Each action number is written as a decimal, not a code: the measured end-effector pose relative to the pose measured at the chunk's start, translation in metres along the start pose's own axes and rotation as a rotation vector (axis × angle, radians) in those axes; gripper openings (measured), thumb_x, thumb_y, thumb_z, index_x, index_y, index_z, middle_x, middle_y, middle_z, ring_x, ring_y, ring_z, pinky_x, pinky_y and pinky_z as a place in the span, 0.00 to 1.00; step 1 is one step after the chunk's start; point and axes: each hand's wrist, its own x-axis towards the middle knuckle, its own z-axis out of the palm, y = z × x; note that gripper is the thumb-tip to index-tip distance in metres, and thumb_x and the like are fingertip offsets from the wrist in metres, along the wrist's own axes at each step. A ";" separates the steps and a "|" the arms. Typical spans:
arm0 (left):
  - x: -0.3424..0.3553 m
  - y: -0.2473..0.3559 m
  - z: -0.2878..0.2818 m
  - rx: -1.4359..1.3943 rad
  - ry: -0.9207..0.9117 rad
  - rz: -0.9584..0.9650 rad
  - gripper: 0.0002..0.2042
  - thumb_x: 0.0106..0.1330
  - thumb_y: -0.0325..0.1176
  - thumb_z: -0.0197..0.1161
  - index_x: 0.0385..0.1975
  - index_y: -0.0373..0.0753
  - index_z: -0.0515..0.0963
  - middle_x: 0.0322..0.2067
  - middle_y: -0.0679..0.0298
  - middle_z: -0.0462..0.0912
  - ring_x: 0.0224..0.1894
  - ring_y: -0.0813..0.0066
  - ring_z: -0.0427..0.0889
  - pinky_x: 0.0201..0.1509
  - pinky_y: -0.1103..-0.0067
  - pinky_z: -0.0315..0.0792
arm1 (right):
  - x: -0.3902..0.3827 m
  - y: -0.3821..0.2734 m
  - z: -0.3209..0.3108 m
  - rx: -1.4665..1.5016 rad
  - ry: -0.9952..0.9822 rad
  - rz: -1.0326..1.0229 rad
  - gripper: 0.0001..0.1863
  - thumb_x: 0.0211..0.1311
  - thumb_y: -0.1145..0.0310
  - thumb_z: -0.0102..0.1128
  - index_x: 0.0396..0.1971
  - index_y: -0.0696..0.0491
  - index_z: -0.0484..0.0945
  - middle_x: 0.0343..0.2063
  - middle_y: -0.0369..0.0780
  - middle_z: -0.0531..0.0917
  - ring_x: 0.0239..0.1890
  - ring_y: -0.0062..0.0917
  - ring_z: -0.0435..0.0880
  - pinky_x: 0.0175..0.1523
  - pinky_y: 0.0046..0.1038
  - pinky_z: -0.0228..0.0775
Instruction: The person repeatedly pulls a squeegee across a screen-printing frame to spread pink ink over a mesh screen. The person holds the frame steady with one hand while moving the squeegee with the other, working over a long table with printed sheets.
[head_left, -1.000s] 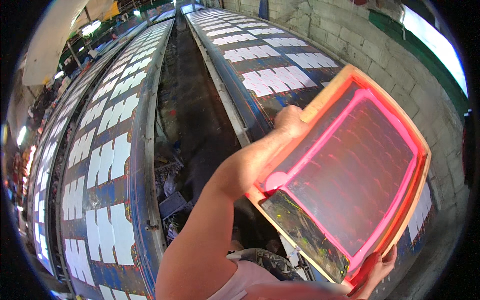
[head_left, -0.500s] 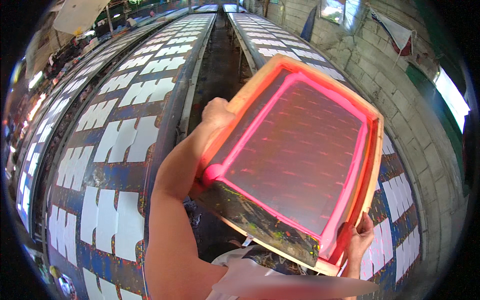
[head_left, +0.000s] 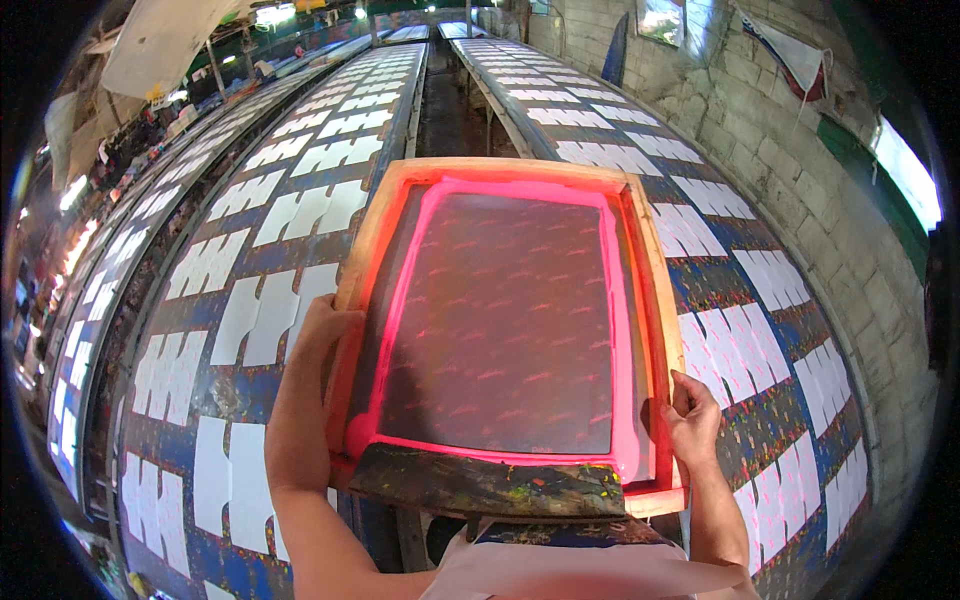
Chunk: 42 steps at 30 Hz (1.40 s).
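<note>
Held up in front of me is a wooden screen-printing frame (head_left: 515, 172), with pink ink banded along the inner edges of its grey mesh (head_left: 500, 320). Small pink marks repeat in rows across the mesh. My left hand (head_left: 328, 328) is closed around the left rail; its fingertips are partly hidden. Lower down, my right hand (head_left: 692, 415) grips the right rail, thumb uppermost. A dark, paint-spattered squeegee (head_left: 490, 482) lies across the near end inside the frame, touched by neither hand.
Long tables run away on both sides, carrying rows of white cut fabric pieces (head_left: 258, 312). Nearby pieces on the right table (head_left: 735, 350) bear pink marks. A narrow aisle (head_left: 445, 110) lies between the tables. A block wall (head_left: 760, 170) stands at right.
The frame has swung from a tilt at the right to nearly straight before me, moving left and lower. Both hands kept their hold, and more of the right table shows.
</note>
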 end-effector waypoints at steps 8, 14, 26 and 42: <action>-0.020 -0.006 -0.020 0.071 0.212 -0.029 0.22 0.58 0.27 0.79 0.53 0.27 0.88 0.41 0.52 0.94 0.41 0.60 0.93 0.49 0.66 0.85 | 0.052 0.004 0.057 0.025 -0.076 -0.077 0.37 0.59 0.79 0.77 0.71 0.60 0.80 0.55 0.45 0.91 0.57 0.29 0.89 0.65 0.33 0.80; 0.010 -0.004 -0.030 -0.066 0.245 0.016 0.20 0.59 0.23 0.76 0.53 0.27 0.87 0.41 0.54 0.94 0.40 0.65 0.92 0.47 0.69 0.85 | 0.118 0.020 0.118 0.282 -0.140 0.082 0.40 0.61 0.80 0.77 0.75 0.62 0.74 0.43 0.39 0.88 0.49 0.24 0.90 0.51 0.31 0.83; 0.149 0.013 -0.038 -0.034 0.379 -0.042 0.16 0.63 0.16 0.65 0.51 0.29 0.88 0.42 0.59 0.93 0.38 0.74 0.89 0.44 0.75 0.81 | 0.323 0.007 0.240 0.601 -0.550 0.113 0.32 0.69 0.85 0.65 0.74 0.62 0.72 0.60 0.43 0.87 0.62 0.27 0.87 0.69 0.32 0.78; 0.364 -0.057 -0.073 -0.168 0.455 -0.109 0.20 0.62 0.16 0.68 0.56 0.27 0.85 0.48 0.59 0.91 0.45 0.66 0.88 0.55 0.71 0.82 | 0.559 -0.056 0.446 0.109 -0.583 -0.221 0.38 0.64 0.64 0.74 0.73 0.60 0.73 0.56 0.55 0.89 0.62 0.41 0.89 0.68 0.38 0.77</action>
